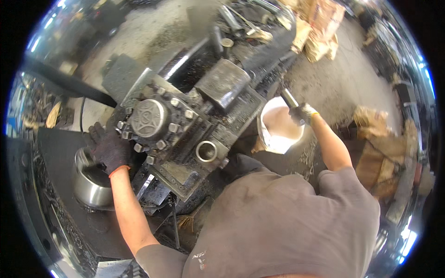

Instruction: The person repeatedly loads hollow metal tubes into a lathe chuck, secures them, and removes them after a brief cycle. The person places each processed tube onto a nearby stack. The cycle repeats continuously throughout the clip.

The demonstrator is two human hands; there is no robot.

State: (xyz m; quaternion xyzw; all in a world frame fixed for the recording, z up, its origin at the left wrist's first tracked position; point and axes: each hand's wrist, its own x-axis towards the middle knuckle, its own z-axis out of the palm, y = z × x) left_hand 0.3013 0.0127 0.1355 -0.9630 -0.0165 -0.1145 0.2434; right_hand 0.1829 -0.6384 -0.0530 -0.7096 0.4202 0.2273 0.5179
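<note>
My left hand [110, 149], in a dark glove with an orange cuff, lies beside the bolted tool post [149, 119] with its fingers spread. It partly covers a shiny round steel piece [95, 187] on the left; whether it touches that piece or the post, I cannot tell. My right hand [303, 114], in a dirty glove with a yellowish cuff, is closed around a short metal cylinder [289, 98]. That hand is at the right rim of a white bucket [265, 134], which has pale brownish contents. The lower end of the cylinder is hidden by my fingers.
A blocky metal housing [223, 83] and an upright ring-shaped socket [206, 151] stand on the machine slide. Loose tools [234, 21] lie at its far end. Brown paper sacks [322, 28] and flattened cardboard [382, 162] lie on the floor to the right.
</note>
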